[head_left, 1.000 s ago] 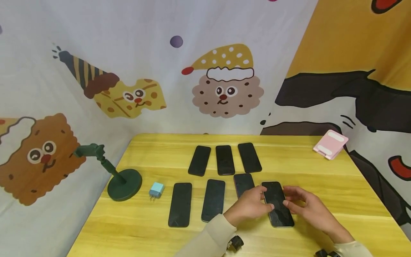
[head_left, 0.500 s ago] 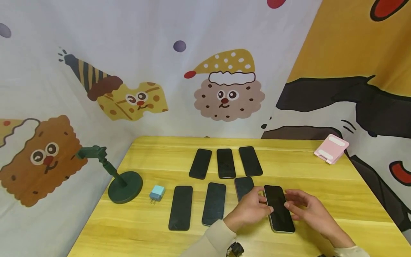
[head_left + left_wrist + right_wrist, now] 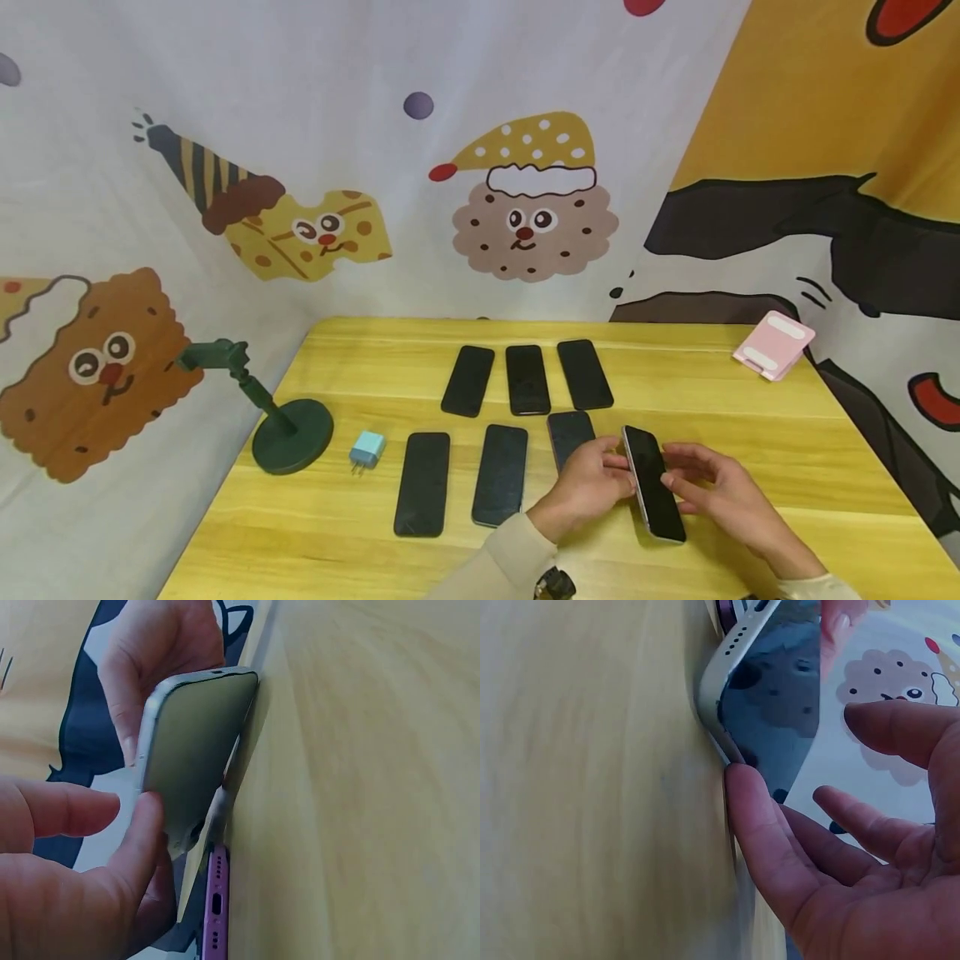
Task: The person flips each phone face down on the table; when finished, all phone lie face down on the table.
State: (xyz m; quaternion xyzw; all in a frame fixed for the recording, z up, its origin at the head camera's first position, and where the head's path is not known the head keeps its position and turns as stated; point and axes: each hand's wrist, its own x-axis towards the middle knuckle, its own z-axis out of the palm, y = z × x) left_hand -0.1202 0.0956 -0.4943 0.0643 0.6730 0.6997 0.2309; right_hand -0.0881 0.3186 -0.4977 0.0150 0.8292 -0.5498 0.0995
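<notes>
A black-screened smartphone (image 3: pixel 656 487) with a silver edge is tilted between both hands, its left long edge raised and its right long edge low by the table. My left hand (image 3: pixel 588 487) holds the raised edge, with fingertips (image 3: pixel 150 814) at the frame and back. The right hand (image 3: pixel 720 487) is at the opposite side. One fingertip (image 3: pixel 742 780) touches the phone's low edge near a corner, while its other fingers are loosely bent away from the screen. Partly behind the left hand lies a purple-edged smartphone (image 3: pixel 570 433).
Several other dark smartphones lie on the wooden table (image 3: pixel 780 442), including one at the left (image 3: pixel 422 483) and one in the back row (image 3: pixel 527 379). A blue plug charger (image 3: pixel 367 450), a green stand (image 3: pixel 292 437) and a pink folding stand (image 3: pixel 774 344) are farther out.
The phone between the hands has gone from lying nearly flat, screen up, to tilted, with its left edge lifted by the left hand. The right hand has barely moved.
</notes>
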